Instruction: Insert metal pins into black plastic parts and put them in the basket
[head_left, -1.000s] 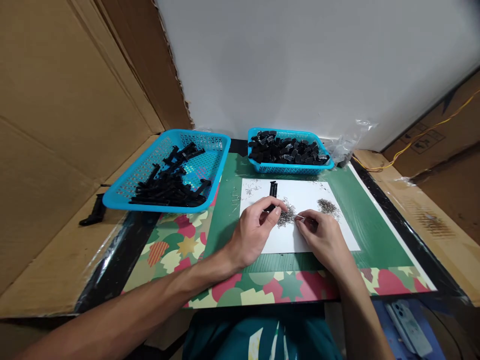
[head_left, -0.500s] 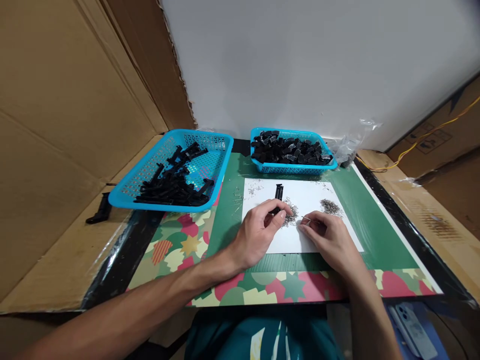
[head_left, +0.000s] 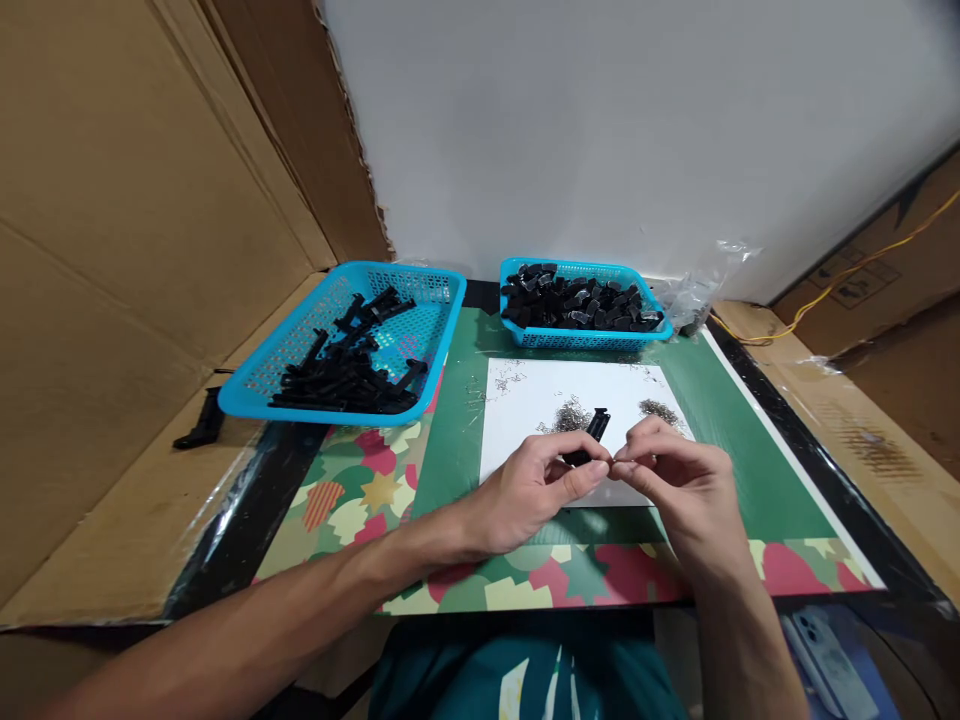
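Observation:
My left hand [head_left: 534, 492] is closed around a slim black plastic part [head_left: 598, 424], whose far end sticks up past my fingers. Thumb and forefinger of my right hand [head_left: 681, 478] pinch something small and thin, mostly hidden, right at the left fingertips. Both hands hover over a white sheet [head_left: 506, 425]. Just behind the black part lies a pile of tiny wire pieces, perhaps springs [head_left: 568, 414]. Another pile of tiny metal pieces [head_left: 660, 410] sits beyond my right hand, partly covered by it.
A blue basket [head_left: 247, 395] at left holds long black parts. Another blue basket [head_left: 585, 340] at the back is heaped with short black pieces. A clear plastic bag [head_left: 697, 295] stands beside it. One black part [head_left: 202, 420] lies on cardboard at far left.
My left hand has moved right and away from the wire pile, with the black part now tilted. My right hand has come up to meet the left fingertips.

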